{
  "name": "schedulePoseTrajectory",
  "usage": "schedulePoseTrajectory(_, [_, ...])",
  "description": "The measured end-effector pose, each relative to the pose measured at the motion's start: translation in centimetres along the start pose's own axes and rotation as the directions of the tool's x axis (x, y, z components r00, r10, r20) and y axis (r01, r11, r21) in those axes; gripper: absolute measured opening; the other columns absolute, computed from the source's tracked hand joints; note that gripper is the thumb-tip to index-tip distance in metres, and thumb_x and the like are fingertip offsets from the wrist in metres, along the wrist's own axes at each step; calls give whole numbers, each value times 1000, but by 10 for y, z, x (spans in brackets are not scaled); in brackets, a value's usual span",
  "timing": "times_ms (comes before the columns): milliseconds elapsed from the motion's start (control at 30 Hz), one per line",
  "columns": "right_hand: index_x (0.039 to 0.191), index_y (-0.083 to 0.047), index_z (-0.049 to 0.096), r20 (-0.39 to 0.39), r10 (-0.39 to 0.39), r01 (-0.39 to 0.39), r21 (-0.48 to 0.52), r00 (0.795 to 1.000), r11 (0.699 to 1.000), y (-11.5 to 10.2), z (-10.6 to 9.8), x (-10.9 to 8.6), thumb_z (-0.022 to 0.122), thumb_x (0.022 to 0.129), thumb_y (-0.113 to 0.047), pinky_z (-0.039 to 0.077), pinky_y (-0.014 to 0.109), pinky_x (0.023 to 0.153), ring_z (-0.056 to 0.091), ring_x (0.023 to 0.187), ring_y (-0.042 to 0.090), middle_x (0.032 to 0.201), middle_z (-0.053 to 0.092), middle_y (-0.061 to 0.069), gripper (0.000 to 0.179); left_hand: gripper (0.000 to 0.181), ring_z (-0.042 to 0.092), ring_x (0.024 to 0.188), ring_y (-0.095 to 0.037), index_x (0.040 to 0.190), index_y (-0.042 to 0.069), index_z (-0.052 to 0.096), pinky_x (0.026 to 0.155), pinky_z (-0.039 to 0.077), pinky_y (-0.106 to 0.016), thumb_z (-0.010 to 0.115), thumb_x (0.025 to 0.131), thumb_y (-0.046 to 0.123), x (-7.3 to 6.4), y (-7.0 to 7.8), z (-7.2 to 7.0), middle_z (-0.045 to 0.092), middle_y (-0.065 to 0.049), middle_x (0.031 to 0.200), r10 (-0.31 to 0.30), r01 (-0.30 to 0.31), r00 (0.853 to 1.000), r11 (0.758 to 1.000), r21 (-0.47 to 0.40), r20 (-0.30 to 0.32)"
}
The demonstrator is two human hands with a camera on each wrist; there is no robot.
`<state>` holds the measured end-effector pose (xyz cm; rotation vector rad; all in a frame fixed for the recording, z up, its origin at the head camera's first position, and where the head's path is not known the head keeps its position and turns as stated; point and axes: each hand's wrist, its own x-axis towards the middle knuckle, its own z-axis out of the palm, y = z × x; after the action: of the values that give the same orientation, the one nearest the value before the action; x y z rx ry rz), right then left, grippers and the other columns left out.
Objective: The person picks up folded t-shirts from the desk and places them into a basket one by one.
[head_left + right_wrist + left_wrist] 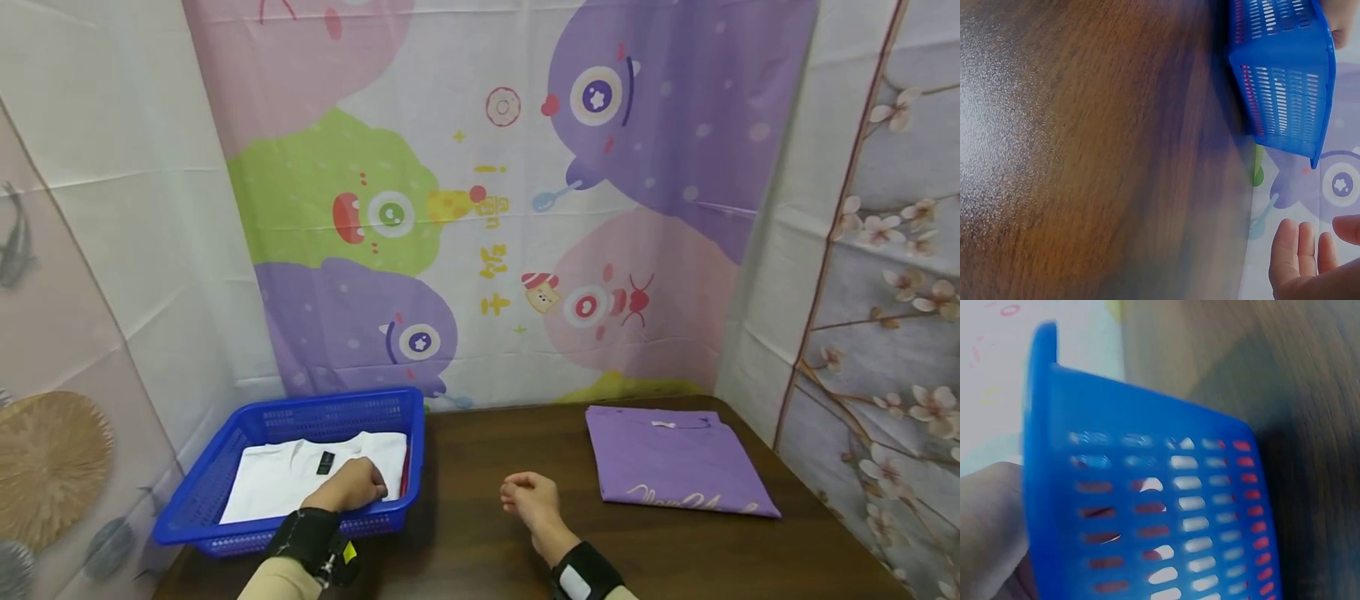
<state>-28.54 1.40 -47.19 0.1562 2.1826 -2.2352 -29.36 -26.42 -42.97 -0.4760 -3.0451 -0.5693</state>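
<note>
A folded white T-shirt (281, 475) with a dark neck label lies in the blue plastic basket (206, 467) on the left. Over the shirt's right part, inside the front rim, is my left hand (348, 486), knuckles up and fingertips hidden; I cannot tell whether it grips the cloth. The basket's slotted wall (1141, 412) fills much of the left wrist view, with skin and white cloth showing through the slots. My right hand (532, 502) hovers over the table right of the basket, its fingers (1285, 247) loosely bent and holding nothing.
A folded purple T-shirt (667, 462) with pale lettering lies on the right of the dark wooden table (480, 450). Something red (406, 475) shows beneath the white shirt at the basket's right side. Patterned cloth hangings (517, 250) enclose the back and sides.
</note>
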Motion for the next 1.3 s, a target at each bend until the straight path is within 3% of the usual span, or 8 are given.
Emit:
schedulePoseTrajectory(167, [97,15,61,-3,7,-7,5,1000,1000,2,-3,0,63,81,4,58,25,63,62,61,6,71,65,2,19,10,51,58,-6,78,-1,72,58,41,-21,64,80,5,-1,13,-3,68,-5,62,39,-50,990,996,-77,-132])
schedulePoseTrajectory(400, [96,14,62,-8,5,-5,7,1000,1000,4,-7,-1,62,82,4,57,23,62,61,61,6,72,65,2,18,8,50,61,-2,85,1,72,59,43,-19,64,82,1,-5,38,1,69,-3,69,15,-69,948,985,-159,-319])
schedulePoseTrajectory(633, [98,15,61,-25,5,-5,8,1000,1000,7,-17,3,62,82,3,56,21,60,61,61,6,72,65,2,20,12,65,69,-9,88,4,71,65,54,-24,67,80,-5,-7,74,26,74,-6,81,47,-175,893,952,-250,-447])
schedulePoseTrajectory(733, [97,14,62,-56,11,-11,2,998,1000,8,-25,5,63,81,3,55,21,59,62,62,6,72,66,2,19,14,67,73,-13,89,2,70,67,57,-26,66,79,-7,-4,90,42,74,-8,85,90,-236,886,932,-275,-454])
schedulePoseTrajectory(900, [99,15,62,-128,22,-19,19,992,1000,8,-45,10,62,81,4,55,21,58,60,59,5,69,65,-1,21,12,67,77,-14,91,1,69,68,56,-22,65,81,-5,5,114,66,73,-11,87,137,-296,897,892,-342,-420])
schedulePoseTrajectory(1000, [100,16,60,-161,28,-22,34,987,999,9,-59,13,61,81,4,53,19,57,59,57,3,67,64,-3,23,12,69,77,-17,93,-1,69,68,55,-21,64,83,-5,13,128,80,73,-15,88,110,-298,912,840,-454,-394])
schedulePoseTrajectory(1133, [106,18,57,-200,34,-28,34,979,999,12,-83,18,60,82,3,51,16,55,59,57,1,66,64,-4,28,14,70,80,-20,98,-4,68,71,54,-18,62,85,-5,24,146,96,73,-19,91,39,-257,936,755,-603,-349])
schedulePoseTrajectory(1300, [115,22,53,-264,40,-46,-17,964,999,15,-120,22,58,84,1,50,14,54,59,57,0,66,65,-4,38,16,70,81,-26,100,-7,65,68,51,-15,60,85,-5,35,170,116,71,-22,93,-63,-154,961,686,-711,-269])
